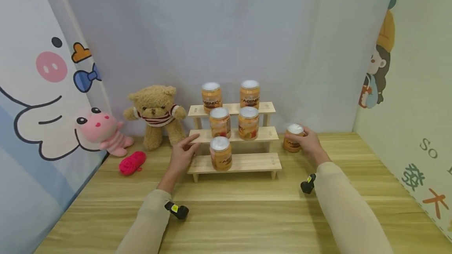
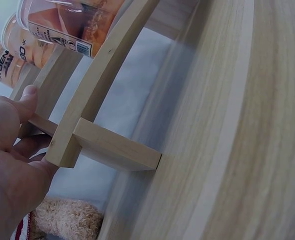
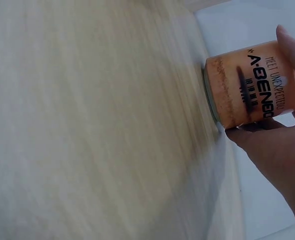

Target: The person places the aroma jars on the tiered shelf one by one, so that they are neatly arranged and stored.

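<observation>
My right hand (image 1: 310,143) grips an orange canned-fruit jar (image 1: 293,144) with a pale round lid, to the right of the stand. In the right wrist view, thumb and fingers wrap this jar (image 3: 250,87), its base right at the tabletop. My left hand (image 1: 181,155) holds the left end of a three-tier wooden stand (image 1: 257,163); in the left wrist view its thumb lies over a board and its fingers curl below. Two similar jars (image 1: 212,99) stand on the top tier, two more (image 1: 248,124) on the middle, and one (image 1: 221,156) on the bottom tier.
Left of the stand a teddy bear (image 1: 155,115) in a striped top leans by the backdrop. Beside it are a pink plush toy (image 1: 102,130) and a bundle of red yarn (image 1: 132,163). Printed curtains (image 1: 226,30) enclose the wooden table (image 1: 240,222) at back and sides.
</observation>
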{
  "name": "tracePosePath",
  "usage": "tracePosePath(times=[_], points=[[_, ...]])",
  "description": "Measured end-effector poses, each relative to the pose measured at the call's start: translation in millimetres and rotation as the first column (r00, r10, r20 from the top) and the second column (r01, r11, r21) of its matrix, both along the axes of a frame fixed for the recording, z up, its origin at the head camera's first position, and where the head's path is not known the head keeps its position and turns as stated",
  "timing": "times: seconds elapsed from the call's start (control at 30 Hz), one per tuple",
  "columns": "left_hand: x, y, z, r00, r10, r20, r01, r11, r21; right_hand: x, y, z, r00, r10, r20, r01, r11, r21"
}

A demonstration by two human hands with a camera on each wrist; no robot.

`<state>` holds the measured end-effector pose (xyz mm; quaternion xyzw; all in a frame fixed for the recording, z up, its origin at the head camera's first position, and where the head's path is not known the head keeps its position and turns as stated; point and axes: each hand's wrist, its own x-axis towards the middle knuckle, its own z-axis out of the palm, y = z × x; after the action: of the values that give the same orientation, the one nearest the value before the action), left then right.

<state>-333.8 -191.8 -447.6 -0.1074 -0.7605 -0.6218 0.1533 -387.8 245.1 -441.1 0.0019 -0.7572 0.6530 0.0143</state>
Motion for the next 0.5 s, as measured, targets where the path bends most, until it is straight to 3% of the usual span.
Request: tracePosePath(times=[0.2,0.43,0.5], points=[[1.7,1.1,3.6,1.0,0.009,0.027,-0.009,1.0,0.014,8.9,2,4.7,0.998,-0.044,-0.039,0.044,0.999,-0.001],[19.5,6.7,25.4,1.0,-0.01,0.029,0.01,1.0,-0.012,27.8,6,18.6,0.996,-0.076,-0.056,0.073,0.996,-0.05],[19.5,6.9,25.6,0.999,-0.013,0.032,0.013,1.0,-0.012,33.9,6,23.3,0.996,-0.063,-0.067,0.06,0.997,-0.052]])
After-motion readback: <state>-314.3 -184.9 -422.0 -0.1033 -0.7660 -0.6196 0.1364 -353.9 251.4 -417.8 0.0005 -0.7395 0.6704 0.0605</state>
